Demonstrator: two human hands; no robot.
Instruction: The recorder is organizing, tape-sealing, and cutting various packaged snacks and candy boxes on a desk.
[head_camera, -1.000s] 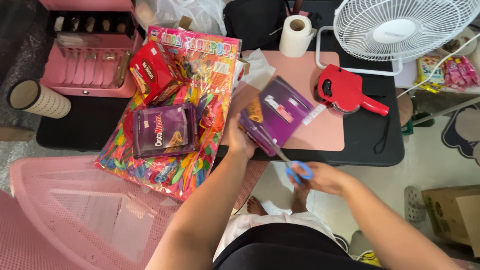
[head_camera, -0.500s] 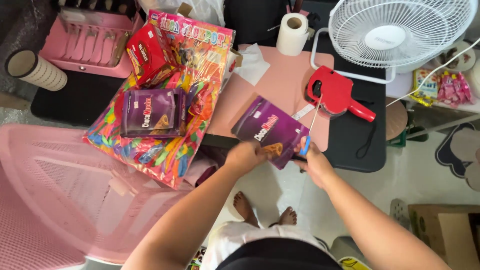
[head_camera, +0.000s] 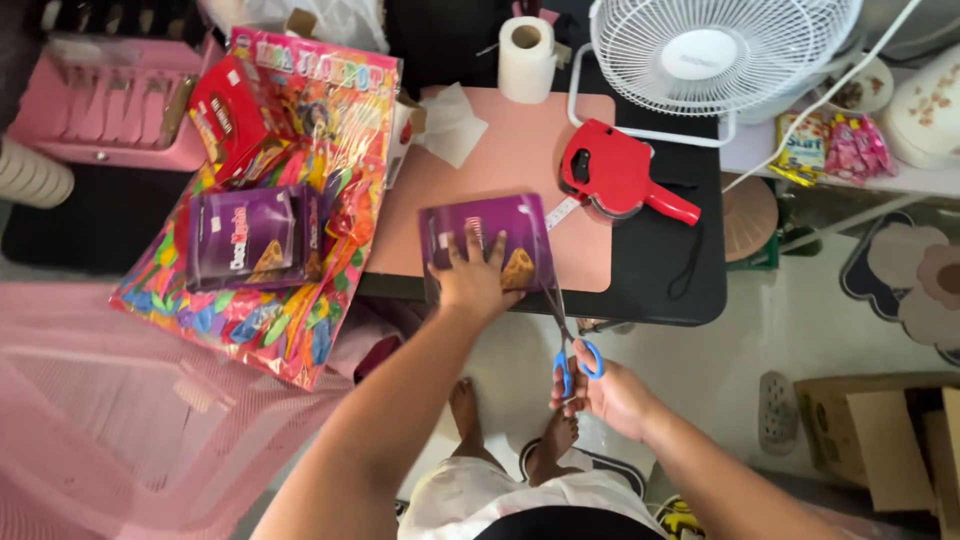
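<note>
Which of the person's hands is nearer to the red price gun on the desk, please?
Left. The left hand lies flat on the purple box, just left of the red price gun. The right hand holds blue-handled scissors below the desk edge, farther away.

The left hand (head_camera: 473, 277) lies flat, palm down, fingers spread and pointing away from the body, its forearm reaching forward and up from the lower left. The right hand (head_camera: 600, 392) sits lower and nearer the body, fingers curled closed in a grip, forearm running in from the lower right.
</note>
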